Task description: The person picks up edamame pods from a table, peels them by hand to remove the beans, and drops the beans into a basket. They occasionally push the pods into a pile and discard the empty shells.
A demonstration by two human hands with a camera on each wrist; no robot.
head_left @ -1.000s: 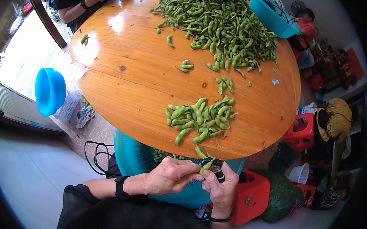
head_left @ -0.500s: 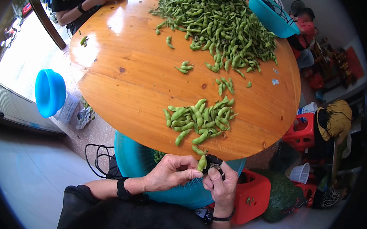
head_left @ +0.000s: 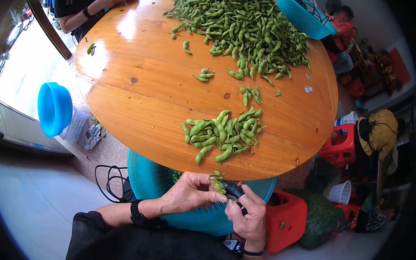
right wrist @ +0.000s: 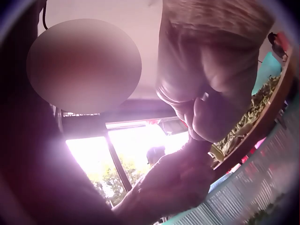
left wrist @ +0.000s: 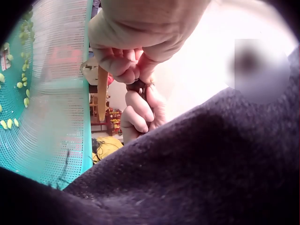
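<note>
In the head view, my left hand (head_left: 186,194) pinches a green soybean pod (head_left: 218,185) between thumb and fingers, just off the table's near edge. Close against it, my right hand (head_left: 250,216) has curled fingers around a small black tool (head_left: 235,190) with a red spot; its exact kind is unclear. Both hands sit over a teal basket (head_left: 142,173). The left wrist view shows the left hand (left wrist: 145,33) and right hand (left wrist: 138,115) meeting fingertip to fingertip. A small pile of pods (head_left: 221,133) lies on the table ahead of the hands.
A large heap of pods (head_left: 246,33) covers the far part of the wooden table (head_left: 138,107), beside a blue basin (head_left: 303,17). Another person (head_left: 89,8) works at the far left. Red stools (head_left: 285,223) stand to the right; blue tubs (head_left: 54,110) are at left.
The left hand has turned the pod more upright and shifted it slightly left. The black tool in the right hand now points up and left toward it. The head view has shifted a little.
</note>
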